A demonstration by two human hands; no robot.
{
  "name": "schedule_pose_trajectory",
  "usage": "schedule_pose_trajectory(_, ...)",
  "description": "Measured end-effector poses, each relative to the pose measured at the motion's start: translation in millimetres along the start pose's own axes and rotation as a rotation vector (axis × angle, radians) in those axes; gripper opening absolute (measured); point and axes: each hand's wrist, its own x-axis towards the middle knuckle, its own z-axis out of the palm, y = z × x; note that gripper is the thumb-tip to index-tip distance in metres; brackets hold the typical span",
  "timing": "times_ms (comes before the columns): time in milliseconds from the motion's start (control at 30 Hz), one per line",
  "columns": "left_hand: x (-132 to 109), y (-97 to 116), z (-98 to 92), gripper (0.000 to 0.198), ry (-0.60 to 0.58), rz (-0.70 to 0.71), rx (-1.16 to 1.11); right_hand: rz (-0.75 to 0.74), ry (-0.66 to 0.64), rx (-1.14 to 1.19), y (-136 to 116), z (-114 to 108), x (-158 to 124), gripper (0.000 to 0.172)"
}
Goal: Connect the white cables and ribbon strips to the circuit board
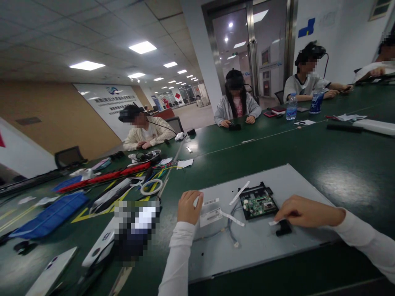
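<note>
A flat grey panel (216, 250) lies on the table in front of me. Mounted on it is a green circuit board (257, 205) in a black frame, with thin grey-blue cables running off to its left. My right hand (304, 211) has its fingers pinched at a short white tape strip (275, 222), beside a small black part (284, 228). Over the panel's left edge is my left hand (189, 206), its fingers curled closed; what they hold, if anything, is hidden. Nearby, a white tape strip (239, 193) crosses the board's corner, and another strip (233, 218) lies over the cables.
To the left are a blue tray (52, 213), a white tape ring (151, 187), a long red strip (105, 177) and a white phone-like slab (51, 271). Several people wearing headsets sit around the green table (222, 164). A water bottle (291, 107) stands far right.
</note>
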Motion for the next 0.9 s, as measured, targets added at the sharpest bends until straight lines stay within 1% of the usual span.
schedule_pose_trajectory(67,-2,7,4.4,0.023,-0.098,0.012,-0.016,0.001,-0.005,0.016,1,1,1,0.034)
schedule_pose_trajectory(133,-4,16,10.3,0.029,-0.207,0.015,-0.031,-0.007,-0.018,0.031,0,1,1,0.033)
schedule_pose_trajectory(233,-10,27,18.8,0.048,-0.367,-0.013,-0.04,0.0,-0.005,0.024,-3,0,1,0.032)
schedule_pose_trajectory(333,-16,32,23.6,0.063,-0.464,-0.075,-0.003,0.015,-0.009,0.014,-8,-2,0,0.032)
schedule_pose_trajectory(433,-19,32,25.1,0.064,-0.484,-0.119,0.041,0.036,-0.014,-0.003,-12,-3,-1,0.032)
schedule_pose_trajectory(600,-19,30,26.6,0.056,-0.459,-0.118,0.048,0.044,0.014,-0.049,-9,0,-2,0.032)
schedule_pose_trajectory(733,-19,29,27.1,0.048,-0.442,-0.113,0.061,0.03,0.025,-0.036,-7,1,-2,0.031)
schedule_pose_trajectory(833,-19,33,26.0,0.043,-0.429,-0.114,0.052,0.029,0.02,-0.031,-6,1,-2,0.03)
schedule_pose_trajectory(900,-19,39,24.8,0.045,-0.429,-0.123,0.034,0.033,0.022,-0.037,-6,2,-1,0.03)
